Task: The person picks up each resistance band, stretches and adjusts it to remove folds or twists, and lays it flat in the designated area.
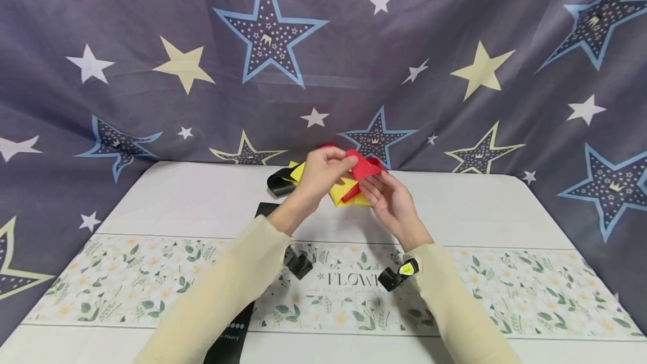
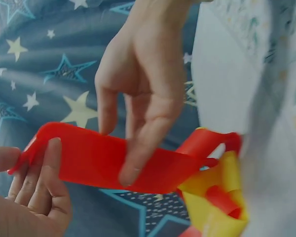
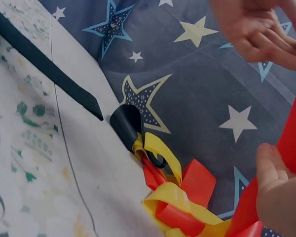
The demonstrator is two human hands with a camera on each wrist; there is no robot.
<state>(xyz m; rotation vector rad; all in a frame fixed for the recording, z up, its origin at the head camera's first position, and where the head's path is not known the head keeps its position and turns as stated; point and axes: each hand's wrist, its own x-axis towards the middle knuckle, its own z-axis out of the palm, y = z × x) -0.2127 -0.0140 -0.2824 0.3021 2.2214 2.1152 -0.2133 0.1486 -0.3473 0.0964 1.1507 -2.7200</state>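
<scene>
My left hand (image 1: 319,176) pinches the upper end of a red band (image 1: 363,166) between thumb and fingers; in the left wrist view this hand (image 2: 37,197) is at the lower left. Slightly lower and to the right, my right hand (image 1: 396,206) holds the same band, its fingers (image 2: 135,163) across the flat red face (image 2: 84,155). In the right wrist view the right hand (image 3: 286,197) has its thumb against the band, below the left hand (image 3: 261,34). The band runs down to a tangle of yellow bands (image 1: 298,172) and red ones.
A black band (image 1: 281,182) curls at the tangle's left. A flat black strip (image 1: 229,336) with print lies towards the table's front, partly under the left sleeve. The white table (image 1: 202,195) has a floral printed runner (image 1: 126,280). Behind it hangs a star-patterned cloth (image 1: 354,44).
</scene>
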